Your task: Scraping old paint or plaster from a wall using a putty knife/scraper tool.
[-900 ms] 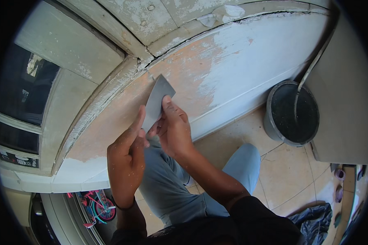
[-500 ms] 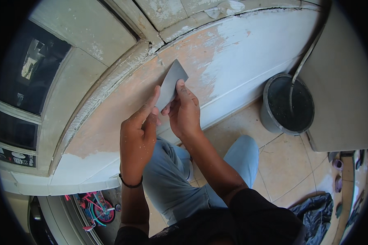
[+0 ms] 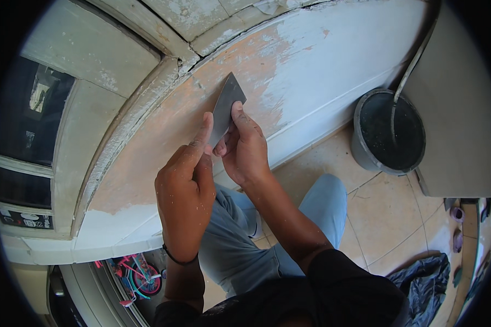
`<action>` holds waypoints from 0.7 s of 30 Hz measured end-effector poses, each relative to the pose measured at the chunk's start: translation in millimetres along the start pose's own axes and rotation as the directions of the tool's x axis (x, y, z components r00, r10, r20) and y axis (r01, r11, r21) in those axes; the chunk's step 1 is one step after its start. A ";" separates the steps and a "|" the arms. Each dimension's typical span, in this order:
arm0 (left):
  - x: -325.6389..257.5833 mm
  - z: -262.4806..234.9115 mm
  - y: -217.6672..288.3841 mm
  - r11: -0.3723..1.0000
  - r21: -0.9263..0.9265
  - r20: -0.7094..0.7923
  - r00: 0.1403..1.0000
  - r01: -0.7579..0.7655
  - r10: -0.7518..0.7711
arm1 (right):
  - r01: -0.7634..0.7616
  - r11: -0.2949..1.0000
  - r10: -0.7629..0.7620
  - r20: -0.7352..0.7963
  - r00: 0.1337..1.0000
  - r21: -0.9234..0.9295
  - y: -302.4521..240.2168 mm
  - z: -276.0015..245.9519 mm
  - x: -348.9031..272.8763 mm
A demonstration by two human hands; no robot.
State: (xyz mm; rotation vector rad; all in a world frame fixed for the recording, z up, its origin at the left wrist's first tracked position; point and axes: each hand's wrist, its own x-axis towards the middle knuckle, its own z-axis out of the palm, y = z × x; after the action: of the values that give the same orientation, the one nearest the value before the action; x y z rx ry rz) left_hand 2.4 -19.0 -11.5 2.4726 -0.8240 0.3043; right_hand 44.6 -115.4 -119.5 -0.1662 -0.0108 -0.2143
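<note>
diagonally, grey blade point(image 3: 223, 110), long axis up-right, pinched by right hand point(image 3: 249, 145); left hand point(image 3: 184, 177) alongside, grip unclear

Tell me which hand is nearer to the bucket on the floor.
Right. The right hand is left of the bucket, not touching it; the left hand is farther left.

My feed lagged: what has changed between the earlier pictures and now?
The left hand, right hand and grey blade have shifted slightly right along the wall, and the blade's face looks darker. Nothing was grasped or released: the right hand still grips the blade, the left at its edge. The bucket stayed put.
</note>
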 end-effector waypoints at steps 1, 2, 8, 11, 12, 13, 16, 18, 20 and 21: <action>1.6 4.0 -2.4 0.997 -0.084 0.002 1.000 -0.002 0.002 | 0.075 0.997 -0.076 -0.048 0.996 -0.022 -1.5 4.6 1.6; 0.1 6.8 -5.9 0.997 -0.080 0.006 1.000 0.002 -0.002 | 0.149 0.988 -0.154 -0.093 0.984 -0.049 -2.3 8.0 1.1; 17.6 14.8 -6.1 0.990 -0.058 -0.004 0.991 -0.132 0.132 | 0.130 0.992 -0.129 -0.087 0.988 0.008 -11.3 8.8 8.3; 4.5 18.6 5.4 0.993 -0.002 -0.016 0.993 -0.117 0.117 | 0.091 0.993 -0.079 -0.142 0.987 0.077 -9.3 11.6 2.6; 0.8 16.1 8.7 0.993 -0.008 -0.015 0.993 -0.120 0.120 | 0.018 0.996 -0.005 -0.148 0.989 0.087 -6.6 11.4 -2.5; -1.4 14.7 10.7 0.997 0.020 -0.012 0.997 -0.073 0.073 | -0.008 0.997 0.013 -0.070 0.997 0.072 -7.7 11.2 -3.6; 9.8 8.0 10.9 0.999 0.022 -0.015 0.999 -0.039 0.039 | 0.032 0.998 -0.040 -0.138 0.990 -0.062 -14.8 16.5 3.6; 15.0 6.5 5.9 0.995 -0.077 -0.015 0.998 -0.060 0.059 | 0.043 0.998 -0.050 -0.162 0.985 -0.044 -12.2 18.0 2.9; 6.6 7.7 0.6 0.993 0.007 -0.039 0.992 -0.121 0.121 | 0.067 0.995 -0.063 -0.051 0.997 0.077 -6.8 13.4 1.5; -2.3 4.1 1.4 0.998 -0.026 -0.033 0.998 -0.064 0.063 | 0.056 0.998 -0.055 -0.127 0.990 0.002 -5.2 23.8 -5.6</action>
State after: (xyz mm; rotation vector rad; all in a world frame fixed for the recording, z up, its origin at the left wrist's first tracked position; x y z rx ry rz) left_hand 0.0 -21.0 -15.2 2.4136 -0.8885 0.3516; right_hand 38.2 -115.4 -95.4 -0.1470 0.1102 -0.2799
